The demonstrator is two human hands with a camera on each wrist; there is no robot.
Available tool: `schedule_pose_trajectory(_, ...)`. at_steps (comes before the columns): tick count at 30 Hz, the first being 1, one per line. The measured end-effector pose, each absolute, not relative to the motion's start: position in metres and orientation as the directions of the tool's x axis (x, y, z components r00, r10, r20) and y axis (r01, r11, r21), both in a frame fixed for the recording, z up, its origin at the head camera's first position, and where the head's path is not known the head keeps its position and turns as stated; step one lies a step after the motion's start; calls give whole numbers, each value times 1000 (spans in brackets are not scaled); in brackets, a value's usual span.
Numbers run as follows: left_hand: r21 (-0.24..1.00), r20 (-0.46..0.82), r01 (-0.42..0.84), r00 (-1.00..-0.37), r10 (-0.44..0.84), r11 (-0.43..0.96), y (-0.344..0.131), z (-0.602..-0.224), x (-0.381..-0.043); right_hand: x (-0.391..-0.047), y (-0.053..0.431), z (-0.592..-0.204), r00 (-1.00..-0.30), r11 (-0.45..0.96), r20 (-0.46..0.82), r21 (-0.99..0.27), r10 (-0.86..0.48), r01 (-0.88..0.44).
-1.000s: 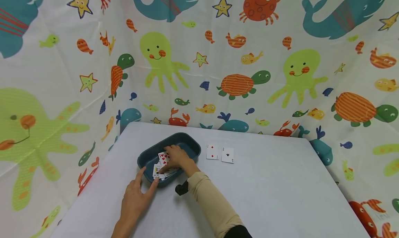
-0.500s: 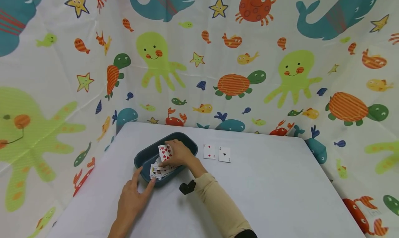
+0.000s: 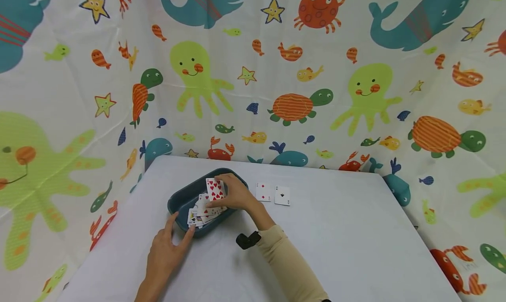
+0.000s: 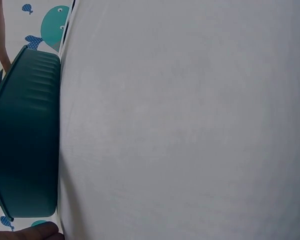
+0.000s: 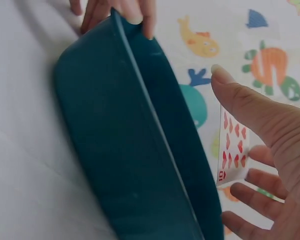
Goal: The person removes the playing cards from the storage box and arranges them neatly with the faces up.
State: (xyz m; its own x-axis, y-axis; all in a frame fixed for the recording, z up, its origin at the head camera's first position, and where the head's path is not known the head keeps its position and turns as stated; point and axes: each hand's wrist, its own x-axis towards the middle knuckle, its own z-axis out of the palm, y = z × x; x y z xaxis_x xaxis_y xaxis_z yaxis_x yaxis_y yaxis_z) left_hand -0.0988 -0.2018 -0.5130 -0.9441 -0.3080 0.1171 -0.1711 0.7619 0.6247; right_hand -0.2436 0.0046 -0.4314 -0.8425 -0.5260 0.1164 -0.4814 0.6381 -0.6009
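Note:
In the head view a dark teal oblong tray (image 3: 186, 195) holds several loose playing cards (image 3: 201, 215) at its near end. Above them my right hand (image 3: 237, 195) holds a ten of hearts playing card (image 3: 214, 188), lifted with its face showing. The right wrist view shows the card (image 5: 232, 145) between thumb and fingers, just past the tray's rim (image 5: 155, 117). My left hand (image 3: 165, 249) grips the tray's near left end, thumb and forefinger on the rim at either side of the corner. In the left wrist view the tray's outer wall (image 4: 27, 135) hides its contents.
Two playing cards lie face up right of the tray: a diamonds card (image 3: 263, 192) and a clubs card (image 3: 282, 195). They rest on a white-covered table (image 3: 348, 240). Behind it hangs a curtain (image 3: 237, 131) printed with sea animals.
My right hand has risen from the cards in the tray, lifting the ten of hearts, and its forearm has shifted right. My left hand keeps its place on the tray.

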Motion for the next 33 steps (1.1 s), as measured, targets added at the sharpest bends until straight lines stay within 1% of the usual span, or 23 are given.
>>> schedule_pose_trajectory(9, 627, 124, -170, -942, -313, 760, -200, -512, -101, -242, 42, -430, -854, 582, 178, -663, -489, -471)
schedule_pose_trajectory(20, 621, 95, -189, -945, -312, 760, -204, -511, -99, -237, 99, -436, -910, 641, 166, -662, -379, -388)
schedule_pose_trajectory(27, 617, 56, -211, -949, -309, 758, -204, -510, -100, -235, 131, -439, -928, 649, 177, -672, -328, -357)
schedule_pose_trajectory(33, 620, 51, -208, -952, -303, 757, -202, -511, -101, -233, 160, -449, -941, 672, 185, -662, -285, -334)
